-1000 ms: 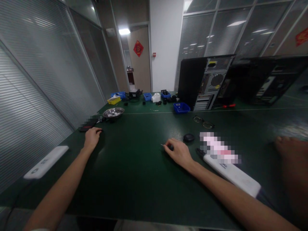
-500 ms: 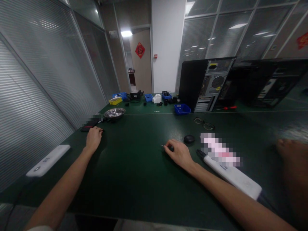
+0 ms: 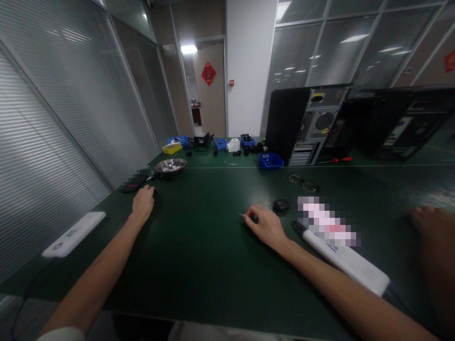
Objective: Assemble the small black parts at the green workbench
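Observation:
My left hand point(image 3: 143, 203) rests low over the green table point(image 3: 199, 246) at the left, fingers curled together; what they hold, if anything, is hidden. Just beyond it lies a dark, partly blurred-out object point(image 3: 133, 183), with a metal bowl point(image 3: 171, 166) of small pale pieces behind. My right hand point(image 3: 265, 225) is closed near the middle, its side against the table. Between its thumb and fingers is a small screwdriver point(image 3: 255, 218) with a dark handle, its thin metal shaft pointing left. A black computer mouse point(image 3: 281, 205) sits just beyond that hand.
White power strips point(image 3: 76, 233) lie at both sides. Glasses point(image 3: 303, 183), a blue bin point(image 3: 270, 161) and a computer tower point(image 3: 302, 125) stand farther right. Small bins, including a yellow tray point(image 3: 172, 148), line the back. Another person's hand point(image 3: 432, 220) is at the right edge.
My left hand has shifted slightly right, its fingers more curled toward the table. My right hand keeps its place with the screwdriver. The view has drifted a little.

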Tool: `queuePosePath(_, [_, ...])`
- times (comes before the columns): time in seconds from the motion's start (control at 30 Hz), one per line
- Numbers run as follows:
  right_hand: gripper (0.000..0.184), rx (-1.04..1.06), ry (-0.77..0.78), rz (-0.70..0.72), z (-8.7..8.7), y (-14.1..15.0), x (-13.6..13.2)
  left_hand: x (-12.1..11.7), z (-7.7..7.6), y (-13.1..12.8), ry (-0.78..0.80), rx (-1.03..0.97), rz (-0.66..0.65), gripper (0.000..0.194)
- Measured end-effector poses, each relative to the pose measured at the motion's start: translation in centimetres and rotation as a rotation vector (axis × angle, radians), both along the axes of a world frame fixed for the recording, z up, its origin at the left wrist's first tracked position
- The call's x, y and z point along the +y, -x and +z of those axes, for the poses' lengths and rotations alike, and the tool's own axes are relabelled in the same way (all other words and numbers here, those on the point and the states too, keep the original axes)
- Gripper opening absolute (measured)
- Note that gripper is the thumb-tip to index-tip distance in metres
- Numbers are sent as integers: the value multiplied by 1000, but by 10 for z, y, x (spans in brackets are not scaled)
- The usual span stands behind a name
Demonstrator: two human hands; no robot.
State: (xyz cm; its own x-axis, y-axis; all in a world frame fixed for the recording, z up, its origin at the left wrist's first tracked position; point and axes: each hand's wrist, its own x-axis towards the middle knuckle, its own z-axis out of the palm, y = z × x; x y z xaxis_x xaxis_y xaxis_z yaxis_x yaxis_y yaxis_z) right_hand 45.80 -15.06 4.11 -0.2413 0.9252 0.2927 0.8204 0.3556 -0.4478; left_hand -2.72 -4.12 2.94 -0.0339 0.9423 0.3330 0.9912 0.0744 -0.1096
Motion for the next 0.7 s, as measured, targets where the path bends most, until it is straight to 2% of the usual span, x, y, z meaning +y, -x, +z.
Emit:
queuePosePath(0.2, [23,2,7,8,1,0,0,7,-8,9,-43,-20,1,40])
queuePosePath(0.5, [22,6,-4,8,0,0,-1,5,-5,11,-84,-73,40,35])
queuePosePath(0.7, [23,0,-12,-23,1,1,-1,3,-2,12,-100,-241,52,29])
